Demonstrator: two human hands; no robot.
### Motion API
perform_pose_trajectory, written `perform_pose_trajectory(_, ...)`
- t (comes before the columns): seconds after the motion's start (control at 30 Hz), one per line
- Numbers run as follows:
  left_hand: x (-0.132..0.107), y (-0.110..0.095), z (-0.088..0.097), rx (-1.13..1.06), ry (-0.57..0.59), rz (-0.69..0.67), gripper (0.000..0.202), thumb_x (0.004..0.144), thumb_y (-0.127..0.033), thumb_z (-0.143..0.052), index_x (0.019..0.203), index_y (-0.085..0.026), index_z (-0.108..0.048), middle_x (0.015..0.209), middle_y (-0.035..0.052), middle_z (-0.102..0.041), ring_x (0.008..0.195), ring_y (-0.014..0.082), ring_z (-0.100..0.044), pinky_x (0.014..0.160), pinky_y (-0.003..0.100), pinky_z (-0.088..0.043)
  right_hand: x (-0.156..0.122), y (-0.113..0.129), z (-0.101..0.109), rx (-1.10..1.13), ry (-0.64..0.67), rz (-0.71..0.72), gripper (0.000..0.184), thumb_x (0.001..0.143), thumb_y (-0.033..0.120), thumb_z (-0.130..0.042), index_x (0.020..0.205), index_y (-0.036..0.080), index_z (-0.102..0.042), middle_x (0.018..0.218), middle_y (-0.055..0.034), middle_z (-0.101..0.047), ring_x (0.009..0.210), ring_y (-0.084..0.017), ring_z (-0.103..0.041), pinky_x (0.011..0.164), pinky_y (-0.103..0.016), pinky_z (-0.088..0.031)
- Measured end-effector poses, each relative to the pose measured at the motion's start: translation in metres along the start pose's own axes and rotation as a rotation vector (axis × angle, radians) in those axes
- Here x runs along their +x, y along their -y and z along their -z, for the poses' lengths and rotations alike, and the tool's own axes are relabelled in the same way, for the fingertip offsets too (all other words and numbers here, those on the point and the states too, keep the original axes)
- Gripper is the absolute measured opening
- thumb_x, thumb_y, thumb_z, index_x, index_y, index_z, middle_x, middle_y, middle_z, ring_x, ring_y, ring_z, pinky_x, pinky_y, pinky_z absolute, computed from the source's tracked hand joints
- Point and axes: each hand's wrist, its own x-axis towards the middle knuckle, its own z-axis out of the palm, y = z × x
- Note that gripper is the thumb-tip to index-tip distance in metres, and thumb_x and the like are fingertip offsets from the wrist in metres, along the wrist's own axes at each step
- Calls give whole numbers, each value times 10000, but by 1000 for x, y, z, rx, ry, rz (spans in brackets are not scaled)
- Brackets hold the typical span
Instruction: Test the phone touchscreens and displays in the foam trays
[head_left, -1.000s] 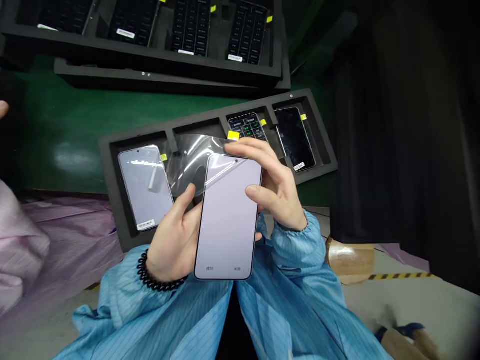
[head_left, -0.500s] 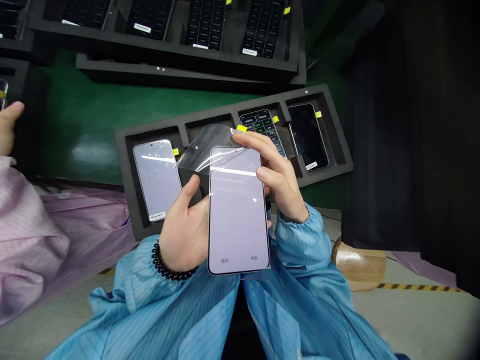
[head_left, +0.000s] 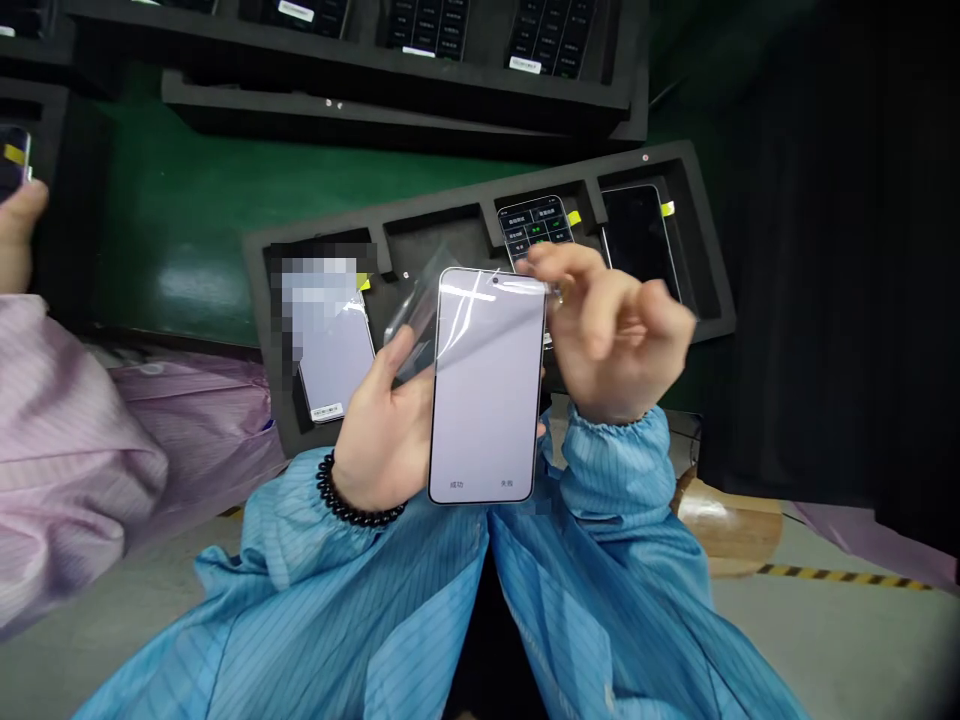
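Observation:
My left hand (head_left: 386,435) holds a phone (head_left: 486,400) from its left side and from behind, thumb raised beside the edge. The phone's screen is lit pale, with two short labels near the bottom. A clear film (head_left: 417,312) crosses the upper screen and sticks out past the left edge, close to my left thumb. My right hand (head_left: 611,325) is at the phone's upper right corner, fingers apart and partly curled, its index fingertip near the top edge. Whether that fingertip touches the film is unclear.
A dark foam tray (head_left: 439,205) lies behind my hands. Its slots hold a pale-screened phone (head_left: 330,350), a phone showing a menu (head_left: 536,225) and a dark phone (head_left: 637,235). More trays (head_left: 465,85) with phones stand behind. At left, a co-worker's hand (head_left: 19,235) touches another phone.
My right hand has come off the film's upper edge and turned outward to the right. The film now lies lower across the screen. The co-worker's hand has a phone by it.

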Motion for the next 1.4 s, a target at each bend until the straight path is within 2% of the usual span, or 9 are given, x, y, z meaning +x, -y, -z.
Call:
perform_pose_trajectory(0.27, 6, -40, 3, 186, -182, -283, 635, 1020, -550, -235, 1374, -141, -566, 1259, 131, -703, 1261, 331, -636, 1131, 539, -468, -24, 0, 32, 337, -323, 64, 488, 956, 436, -466, 514, 235, -413, 744, -29, -616, 913, -237, -617, 973, -457, -479)
perform_pose_trajectory(0.47, 35, -51, -5, 409, -217, -453, 565, 1031, -460, -255, 1387, -135, -550, 1300, 137, -679, 1287, 301, -617, 1128, 500, -488, -49, -16, 32, 255, -238, 124, 432, 983, 326, -419, 641, 257, -674, 710, -23, -720, 800, -233, -601, 825, -420, -445)
perform_pose_trajectory(0.57, 31, -50, 8, 715, -241, -493, 586, 985, -460, -409, 1472, -143, -486, 1535, 138, -513, 1469, 308, -450, 1250, 488, -355, -47, -21, 28, 171, -198, 105, 427, 1001, 292, -417, 694, 256, -711, 767, -21, -762, 851, -252, -623, 839, -442, -448)
perform_pose_trajectory(0.73, 8, -57, 46, 1792, -734, -936, 865, 931, -483, -536, 1633, -140, -165, 1728, 157, -38, 1618, 329, 2, 1310, 574, -2, -37, -31, 22, -75, -229, 73, 392, 1017, 244, -436, 747, 248, -719, 840, -18, -775, 938, -245, -642, 910, -448, -461)
perform_pose_trajectory(0.83, 5, -60, 65, 2120, -1011, -781, 896, 898, -492, -550, 1615, -76, -209, 1700, 259, -39, 1588, 468, 16, 1182, 798, -4, -33, -36, 20, -169, -201, 50, 388, 1029, 231, -432, 755, 243, -708, 854, -18, -771, 941, -227, -648, 918, -434, -474)
perform_pose_trajectory(1.0, -2, -65, 65, 1971, -1147, -745, 991, 711, -400, -699, 1577, -89, -331, 1678, 251, -200, 1567, 451, -196, 1233, 638, -267, -32, -38, 20, -229, -162, 50, 360, 1033, 205, -441, 790, 242, -704, 889, -14, -768, 956, -206, -649, 922, -408, -480)
perform_pose_trajectory(1.17, -49, -85, 62, 1265, -1130, -767, 437, 678, -307, -728, 1108, -233, -729, 1121, 59, -750, 1204, 353, -634, 1071, 442, -486, -33, -37, 23, -227, -143, 34, 348, 1037, 204, -447, 806, 240, -705, 905, -11, -765, 982, -199, -641, 928, -394, -476)
perform_pose_trajectory(1.27, -65, -93, 70, 1032, -1045, -799, 513, 659, -391, -762, 1129, -204, -678, 937, 60, -746, 839, 235, -663, 691, 295, -535, -32, -35, 21, -218, -137, 29, 334, 1034, 201, -460, 815, 241, -708, 907, -10, -762, 986, -196, -641, 930, -389, -479)
perform_pose_trajectory(1.4, -50, -78, 58, 806, -788, -705, 662, 652, -480, -808, 1221, -172, -668, 955, 64, -697, 691, 125, -556, 640, 259, -519, -27, -24, 12, -150, -108, 26, 322, 1037, 207, -465, 826, 242, -705, 915, -5, -761, 977, -187, -665, 925, -375, -493)
